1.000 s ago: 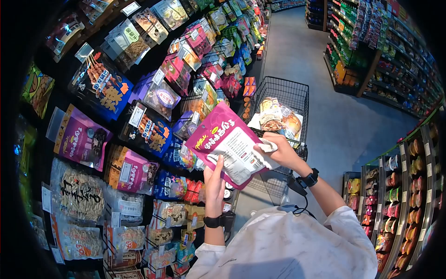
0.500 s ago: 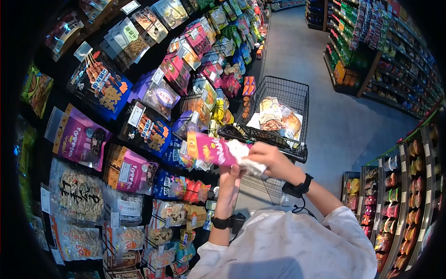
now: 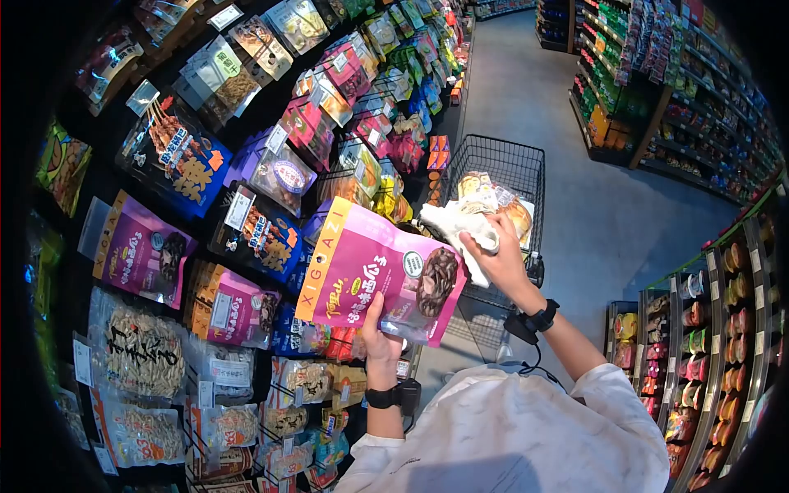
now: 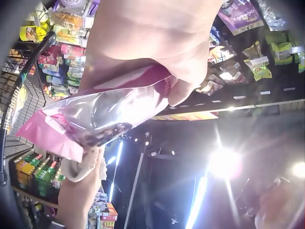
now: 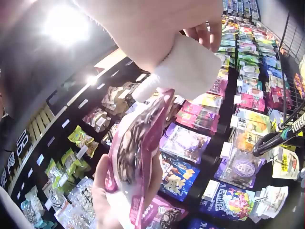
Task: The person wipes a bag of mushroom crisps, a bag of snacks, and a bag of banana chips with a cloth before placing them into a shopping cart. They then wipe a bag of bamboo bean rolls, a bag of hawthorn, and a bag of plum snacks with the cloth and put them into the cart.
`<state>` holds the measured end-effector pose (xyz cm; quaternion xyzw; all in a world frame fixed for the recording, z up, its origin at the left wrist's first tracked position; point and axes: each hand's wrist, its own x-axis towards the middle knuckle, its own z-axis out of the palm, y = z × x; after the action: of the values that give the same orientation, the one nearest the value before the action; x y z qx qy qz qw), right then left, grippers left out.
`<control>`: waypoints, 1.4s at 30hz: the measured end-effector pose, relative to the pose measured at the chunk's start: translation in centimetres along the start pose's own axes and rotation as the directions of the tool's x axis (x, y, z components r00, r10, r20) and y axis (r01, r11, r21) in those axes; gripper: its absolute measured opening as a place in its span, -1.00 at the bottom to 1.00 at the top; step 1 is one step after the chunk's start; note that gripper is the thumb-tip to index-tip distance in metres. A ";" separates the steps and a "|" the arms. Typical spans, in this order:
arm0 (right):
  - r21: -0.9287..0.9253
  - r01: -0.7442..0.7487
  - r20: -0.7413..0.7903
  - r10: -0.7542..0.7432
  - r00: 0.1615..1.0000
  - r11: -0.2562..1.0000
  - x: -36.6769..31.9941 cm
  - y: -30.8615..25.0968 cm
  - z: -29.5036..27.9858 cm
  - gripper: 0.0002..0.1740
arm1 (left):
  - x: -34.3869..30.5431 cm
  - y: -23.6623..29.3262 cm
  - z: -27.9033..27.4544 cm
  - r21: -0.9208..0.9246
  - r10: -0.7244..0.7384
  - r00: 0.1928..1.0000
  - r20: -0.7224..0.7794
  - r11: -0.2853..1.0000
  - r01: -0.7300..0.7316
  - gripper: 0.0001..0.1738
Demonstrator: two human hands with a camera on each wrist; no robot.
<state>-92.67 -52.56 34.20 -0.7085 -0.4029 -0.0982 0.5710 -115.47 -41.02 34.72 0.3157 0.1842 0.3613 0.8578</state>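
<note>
My left hand [image 3: 380, 349] holds a purple bag of watermelon seeds [image 3: 353, 267] from below, thumb laid over its front. The bag's printed front, with an orange strip along one end and a picture of dark seeds, faces up in the head view. In my right hand [image 3: 503, 261] is a bunched white cloth [image 3: 448, 220], just beyond the bag's right end. From the right wrist, the cloth [image 5: 193, 67] hangs right at the bag's edge, and the left hand [image 5: 102, 198] grips the bag [image 5: 131, 148] lower down. The left wrist view shows the bag [image 4: 100, 119] edge-on.
A black wire shopping cart [image 3: 503, 146] stands ahead with packaged food [image 3: 519, 215] in it. Hanging snack bags fill the rack on the left, including similar purple bags [image 3: 146, 251]. More shelves [image 3: 711, 345] line the right side, with grey aisle floor [image 3: 514, 78] between.
The bag has been turned over from its printed back to its front, passing edge-on midway. The right hand with the white cloth has moved off the bag toward the cart side.
</note>
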 end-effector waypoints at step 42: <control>0.538 -0.576 0.401 0.414 0.817 0.616 0.4 -2.4 -1.2 -0.69 | -0.2 -0.8 2.0 0.490 -0.221 0.959 0.179 0.865 0.108 -0.47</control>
<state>-93.68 -53.39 36.60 -0.5613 -0.2635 0.2921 0.7281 -114.09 -42.48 35.66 0.5388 0.1936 0.1911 0.7973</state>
